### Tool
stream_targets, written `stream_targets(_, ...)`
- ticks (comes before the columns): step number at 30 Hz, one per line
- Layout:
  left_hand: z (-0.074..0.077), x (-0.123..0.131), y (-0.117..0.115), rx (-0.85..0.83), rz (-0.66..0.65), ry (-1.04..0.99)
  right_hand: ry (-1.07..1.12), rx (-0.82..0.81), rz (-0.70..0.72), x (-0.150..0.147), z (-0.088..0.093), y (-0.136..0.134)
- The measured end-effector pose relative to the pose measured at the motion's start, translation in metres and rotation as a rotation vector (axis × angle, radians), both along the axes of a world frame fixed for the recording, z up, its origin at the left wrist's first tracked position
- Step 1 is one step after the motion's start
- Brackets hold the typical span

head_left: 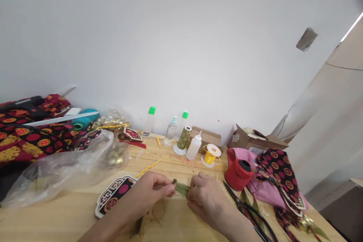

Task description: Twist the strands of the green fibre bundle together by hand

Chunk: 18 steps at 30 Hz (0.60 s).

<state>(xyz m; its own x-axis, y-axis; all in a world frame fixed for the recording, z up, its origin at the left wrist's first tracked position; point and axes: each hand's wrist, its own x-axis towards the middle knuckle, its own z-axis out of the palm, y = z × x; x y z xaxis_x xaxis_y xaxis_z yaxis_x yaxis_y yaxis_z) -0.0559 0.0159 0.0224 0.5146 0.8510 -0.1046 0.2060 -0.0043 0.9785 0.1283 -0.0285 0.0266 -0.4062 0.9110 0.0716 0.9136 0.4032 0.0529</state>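
Observation:
A small bundle of olive-green threads, like a tassel, stretches between my two hands above the table. My left hand pinches its darker knotted end between thumb and fingertips. Curled over the loose strands at the other end is my right hand, its fingertips partly hidden. Under my left forearm lies a flat patterned plaque with a pale carved border. Dark threads rest on the wood below my left hand. Black-handled scissors lie just right of my right hand.
Behind my hands stand a white squeeze bottle, an olive thread spool, a yellow cord spool and clear bottles. A red thread cone and pink cloth sit right. Plastic bags and patterned fabric cover the left.

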Motion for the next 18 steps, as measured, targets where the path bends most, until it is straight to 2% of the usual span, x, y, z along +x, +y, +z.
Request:
stream_targets(4, 0.004, 0.000, 0.001, -0.032, 0.027, -0.002, -0.143, 0.008, 0.016, -0.013, 0.004, 0.012)
stream_targets(6, 0.007, 0.000, 0.001, -0.062, 0.060, -0.001, -0.146, -0.003, 0.046, -0.017, 0.005, 0.014)
stream_targets(10, 0.008, 0.001, 0.003, -0.101, 0.145, -0.042, 0.077, -0.154, 0.166, -0.013, 0.006, 0.011)
stream_targets(13, 0.004, 0.000, 0.005, -0.110, 0.137, -0.088, 0.191, -0.135, 0.108, -0.003, 0.005, 0.012)
stream_targets(18, 0.002, 0.000, 0.008, -0.120, 0.141, -0.071, 0.181, -0.104, 0.078, 0.005, -0.002, 0.018)
